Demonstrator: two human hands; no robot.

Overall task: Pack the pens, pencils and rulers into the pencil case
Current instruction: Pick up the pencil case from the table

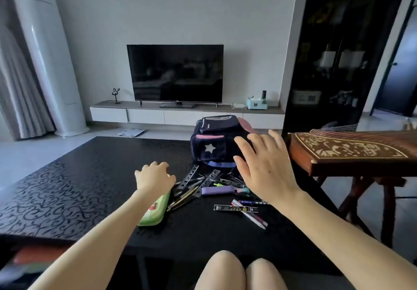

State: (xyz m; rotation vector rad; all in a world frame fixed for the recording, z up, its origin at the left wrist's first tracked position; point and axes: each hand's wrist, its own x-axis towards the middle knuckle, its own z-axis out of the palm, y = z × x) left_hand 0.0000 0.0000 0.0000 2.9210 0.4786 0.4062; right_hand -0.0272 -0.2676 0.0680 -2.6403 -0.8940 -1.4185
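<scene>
A green pencil case [155,210] lies on the black table [90,188], partly under my left wrist. My left hand [154,177] hovers over the case's far end with fingers loosely curled, holding nothing. A heap of pens, pencils and clear rulers [198,183] lies to its right, with a purple case-like item [217,191], a dark flat ruler [235,208] and a few pens [252,216] nearer me. My right hand [264,165] is raised above the heap, fingers spread and straight, empty.
A dark blue backpack [212,143] with a white star stands behind the heap. A carved wooden zither [347,152] on a stand sits at the table's right edge. My knees [237,271] are below the table's front edge.
</scene>
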